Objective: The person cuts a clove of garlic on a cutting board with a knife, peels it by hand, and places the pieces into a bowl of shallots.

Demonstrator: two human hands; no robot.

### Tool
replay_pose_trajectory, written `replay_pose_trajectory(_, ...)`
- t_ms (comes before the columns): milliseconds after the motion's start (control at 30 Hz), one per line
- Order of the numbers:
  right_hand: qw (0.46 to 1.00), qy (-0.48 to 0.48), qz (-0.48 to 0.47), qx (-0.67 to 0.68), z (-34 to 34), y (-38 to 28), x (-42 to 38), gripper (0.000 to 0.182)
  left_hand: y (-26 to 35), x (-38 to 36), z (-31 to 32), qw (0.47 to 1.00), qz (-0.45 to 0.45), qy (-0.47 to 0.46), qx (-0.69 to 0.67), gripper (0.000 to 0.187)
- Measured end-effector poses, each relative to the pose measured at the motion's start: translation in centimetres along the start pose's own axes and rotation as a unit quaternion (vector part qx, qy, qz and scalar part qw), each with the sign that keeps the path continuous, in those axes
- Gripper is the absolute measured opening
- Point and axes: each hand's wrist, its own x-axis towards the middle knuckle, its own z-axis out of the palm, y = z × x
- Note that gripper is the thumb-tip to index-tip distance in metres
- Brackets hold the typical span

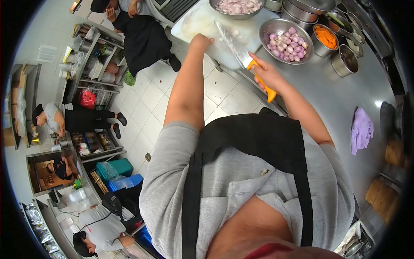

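My right hand (270, 76) is closed around the orange handle of a kitchen knife (233, 44). Its broad blade points away from me over a white cutting board (189, 28) and looks smeared with pale residue. My left hand (201, 42) is at the board's near left edge, one digit stretched toward the blade. Nothing shows in it, though most of its fingers are hidden. A few small pale pieces (235, 33) lie on the board beyond the knife. Right of the board, a metal bowl (264, 34) holds peeled purple shallots (286, 44). Sliced shallots (238, 5) fill another bowl at the top.
Metal containers stand at the back right, one with orange carrot pieces (326, 37), beside an open steel pot (345, 60). A purple cloth (361, 129) lies on the steel counter (319, 93). Several people are at left, one in a black apron (142, 41) near the board. Shelves (97, 80) line the wall.
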Motion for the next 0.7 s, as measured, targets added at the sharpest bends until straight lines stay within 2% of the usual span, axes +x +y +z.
replay_pose_trajectory(33, 1.000, 0.012, -0.009, -0.001, -0.5, 0.0, 0.0, 0.050, 0.9, -1.1, -0.2, 1.000, -0.004, 0.017, -0.017, 0.042)
replay_pose_trajectory(67, 1.000, 0.013, -0.010, -0.001, -0.9, -0.2, -0.3, 0.050, 1.0, -1.0, 0.6, 1.000, -0.003, 0.017, -0.017, 0.042)
replay_pose_trajectory(133, 0.999, 0.021, 0.012, -0.049, -1.7, -1.0, -0.7, 0.050, 1.3, -0.9, 1.9, 0.989, 0.061, 0.128, -0.037, 0.027)
replay_pose_trajectory(167, 0.998, 0.022, 0.011, -0.051, -1.9, -1.1, -0.9, 0.050, 1.5, -0.6, 2.3, 0.989, 0.062, 0.130, -0.038, 0.027)
replay_pose_trajectory(233, 0.997, 0.044, 0.013, -0.059, -2.1, -1.1, -1.4, 0.049, 2.3, -0.6, 2.4, 0.984, 0.093, 0.109, -0.105, 0.016)
replay_pose_trajectory(267, 0.997, 0.043, 0.012, -0.061, -2.0, -1.3, -1.7, 0.049, 2.6, -0.7, 2.5, 0.984, 0.093, 0.110, -0.106, 0.016)
replay_pose_trajectory(333, 0.990, 0.074, 0.012, -0.122, -1.9, -1.7, -2.3, 0.054, 3.3, -1.6, 2.3, 0.962, 0.098, 0.217, -0.137, 0.016)
replay_pose_trajectory(367, 0.990, 0.074, 0.012, -0.121, -2.0, -0.9, -1.7, 0.054, 3.6, -2.2, 2.1, 0.962, 0.098, 0.216, -0.136, 0.016)
replay_pose_trajectory(433, 0.941, 0.109, -0.185, -0.259, -2.3, 0.9, -0.2, 0.059, 5.3, -4.7, 1.1, 0.910, 0.247, 0.323, -0.082, 0.028)
replay_pose_trajectory(467, 0.941, 0.113, -0.184, -0.260, -2.5, 0.9, -0.3, 0.059, 6.0, -6.1, 1.0, 0.879, 0.360, 0.305, -0.060, 0.031)
replay_pose_trajectory(500, 0.924, 0.127, -0.139, -0.333, -1.8, -0.7, -0.9, 0.056, 6.8, -7.6, 1.0, 0.836, 0.469, 0.283, -0.038, 0.035)
replay_pose_trajectory(533, 0.900, 0.138, -0.092, -0.402, -1.3, -1.9, -1.2, 0.054, 7.7, -9.3, 0.9, 0.834, 0.472, 0.282, -0.040, 0.035)
replay_pose_trajectory(600, 0.887, 0.145, -0.111, -0.424, -0.8, -2.9, -1.4, 0.048, 8.6, -12.2, 1.0, 0.795, 0.560, 0.213, 0.091, 0.030)
replay_pose_trajectory(633, 0.872, 0.149, -0.133, -0.446, -0.4, -3.3, -1.4, 0.043, 8.4, -11.8, 1.3, 0.796, 0.560, 0.211, 0.092, 0.030)
replay_pose_trajectory(667, 0.861, 0.149, -0.132, -0.469, -0.1, -3.6, -1.4, 0.034, 7.9, -10.9, 1.8, 0.810, 0.549, 0.161, 0.126, 0.029)
replay_pose_trajectory(700, 0.860, 0.149, -0.132, -0.469, 0.0, -3.6, -1.2, 0.034, 7.6, -10.0, 2.2, 0.822, 0.536, 0.112, 0.159, 0.029)
